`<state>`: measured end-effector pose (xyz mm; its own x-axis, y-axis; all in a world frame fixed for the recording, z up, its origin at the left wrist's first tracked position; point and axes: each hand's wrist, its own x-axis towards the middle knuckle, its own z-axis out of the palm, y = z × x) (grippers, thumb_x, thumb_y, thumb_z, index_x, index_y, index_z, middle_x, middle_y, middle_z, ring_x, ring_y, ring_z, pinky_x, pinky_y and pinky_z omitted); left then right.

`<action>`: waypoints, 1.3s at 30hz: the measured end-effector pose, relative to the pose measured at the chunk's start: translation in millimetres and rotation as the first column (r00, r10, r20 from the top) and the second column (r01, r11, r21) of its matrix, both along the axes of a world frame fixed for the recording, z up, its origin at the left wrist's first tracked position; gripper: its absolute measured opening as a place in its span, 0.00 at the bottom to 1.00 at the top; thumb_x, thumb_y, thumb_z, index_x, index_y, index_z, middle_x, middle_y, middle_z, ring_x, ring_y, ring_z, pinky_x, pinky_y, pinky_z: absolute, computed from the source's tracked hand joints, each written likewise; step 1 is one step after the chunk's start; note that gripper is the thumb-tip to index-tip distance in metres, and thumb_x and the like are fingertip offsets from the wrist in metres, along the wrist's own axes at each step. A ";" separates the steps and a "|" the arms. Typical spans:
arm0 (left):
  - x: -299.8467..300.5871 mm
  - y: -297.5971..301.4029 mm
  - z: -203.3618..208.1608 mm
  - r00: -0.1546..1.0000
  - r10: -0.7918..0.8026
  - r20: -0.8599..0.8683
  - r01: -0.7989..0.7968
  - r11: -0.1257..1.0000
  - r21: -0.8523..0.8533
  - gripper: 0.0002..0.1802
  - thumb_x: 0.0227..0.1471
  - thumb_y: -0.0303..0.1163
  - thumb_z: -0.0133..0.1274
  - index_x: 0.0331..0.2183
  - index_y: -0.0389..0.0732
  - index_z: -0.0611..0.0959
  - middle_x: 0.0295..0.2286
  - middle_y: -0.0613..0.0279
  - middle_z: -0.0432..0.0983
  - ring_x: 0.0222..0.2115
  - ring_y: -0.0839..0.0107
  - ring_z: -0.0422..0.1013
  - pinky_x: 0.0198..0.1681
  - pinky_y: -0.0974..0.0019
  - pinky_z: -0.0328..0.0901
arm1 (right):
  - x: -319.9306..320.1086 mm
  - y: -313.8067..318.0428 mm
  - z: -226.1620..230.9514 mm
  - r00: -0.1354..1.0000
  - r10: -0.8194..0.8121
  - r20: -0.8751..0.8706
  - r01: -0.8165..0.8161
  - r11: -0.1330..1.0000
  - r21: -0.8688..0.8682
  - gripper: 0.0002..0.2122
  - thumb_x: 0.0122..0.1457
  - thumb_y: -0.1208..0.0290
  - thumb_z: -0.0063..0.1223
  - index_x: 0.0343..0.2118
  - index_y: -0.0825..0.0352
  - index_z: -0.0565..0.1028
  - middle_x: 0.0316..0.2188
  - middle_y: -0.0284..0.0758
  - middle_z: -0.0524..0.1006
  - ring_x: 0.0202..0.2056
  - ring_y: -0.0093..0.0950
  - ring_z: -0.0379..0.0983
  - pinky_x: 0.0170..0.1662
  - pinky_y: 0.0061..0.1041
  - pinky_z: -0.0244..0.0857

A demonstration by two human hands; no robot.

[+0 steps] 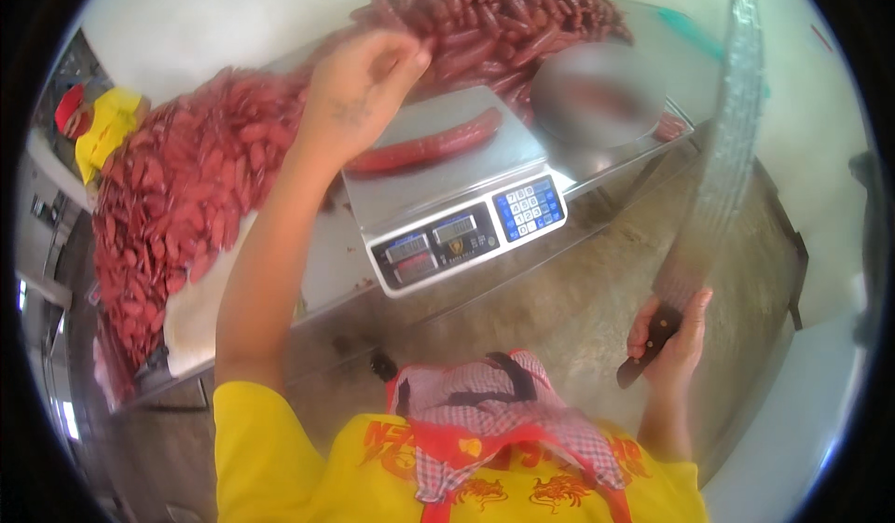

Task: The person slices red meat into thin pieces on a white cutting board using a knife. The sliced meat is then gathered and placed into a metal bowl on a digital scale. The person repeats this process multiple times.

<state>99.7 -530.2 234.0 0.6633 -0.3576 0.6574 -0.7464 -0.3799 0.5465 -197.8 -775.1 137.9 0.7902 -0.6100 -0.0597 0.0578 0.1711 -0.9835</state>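
My left hand (362, 85) is raised over the left side of a weighing scale, beside the heaped sausages. Its fingers are curled in, and whatever they may hold is hidden. One thick red sausage (433, 143) lies across the steel pan of the scale (457, 187), below that hand and apart from its fingers. My right hand (679, 337) grips the dark riveted handle of a long knife (727, 141) out to the right. The broad, smeared blade points up and away from me, clear of the scale.
Red sausages (196, 187) are heaped along the table to the left, with more (494, 10) behind the scale. A round metal bowl (597, 94), partly blurred, stands right of the scale. At the far left is another person (110, 131) in a yellow shirt and red cap.
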 end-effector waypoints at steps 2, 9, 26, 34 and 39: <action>-6.0 -4.5 6.8 0.999 0.014 -0.034 -0.012 0.998 0.057 0.17 0.53 0.41 0.56 0.38 0.36 0.81 0.31 0.54 0.80 0.33 0.65 0.76 0.39 0.67 0.68 | -3.7 -12.9 -2.4 0.999 -0.016 0.028 0.015 0.999 0.045 0.36 0.60 0.33 0.27 0.24 0.69 0.70 0.10 0.35 0.65 0.10 0.25 0.60 0.13 0.23 0.55; -17.8 -36.9 15.4 0.999 0.002 0.035 -0.005 0.997 0.080 0.17 0.54 0.42 0.57 0.38 0.39 0.82 0.29 0.68 0.79 0.28 0.81 0.71 0.33 0.75 0.66 | -19.4 -33.8 -9.0 0.998 -0.055 0.035 0.053 0.997 0.062 0.35 0.60 0.34 0.27 0.23 0.67 0.69 0.10 0.33 0.64 0.10 0.24 0.59 0.14 0.22 0.55; 48.3 -66.8 -150.3 0.982 0.188 0.002 -0.149 0.771 0.619 0.35 0.50 0.57 0.52 0.49 0.38 0.73 0.44 0.44 0.74 0.47 0.48 0.69 0.52 0.51 0.60 | -20.3 -43.2 -17.0 0.963 -0.258 -0.071 0.267 0.949 0.169 0.33 0.58 0.33 0.32 0.20 0.65 0.68 0.08 0.32 0.61 0.08 0.25 0.57 0.12 0.22 0.53; 60.6 -54.5 -162.0 0.966 0.259 0.010 -0.212 0.767 0.606 0.36 0.45 0.65 0.51 0.35 0.39 0.79 0.32 0.46 0.79 0.37 0.50 0.75 0.45 0.52 0.65 | 7.9 -17.3 -24.7 0.976 -0.183 -0.119 0.207 0.950 0.234 0.28 0.61 0.37 0.34 0.25 0.61 0.70 0.09 0.29 0.63 0.07 0.22 0.55 0.08 0.22 0.47; 43.7 -8.8 -140.2 0.986 0.145 -0.081 -0.070 0.805 0.589 0.37 0.45 0.67 0.49 0.33 0.38 0.80 0.25 0.46 0.78 0.29 0.48 0.76 0.35 0.51 0.69 | 34.7 3.5 -22.4 0.959 -0.234 -0.159 0.262 0.946 0.189 0.31 0.58 0.33 0.33 0.23 0.63 0.67 0.08 0.29 0.61 0.07 0.22 0.55 0.10 0.21 0.49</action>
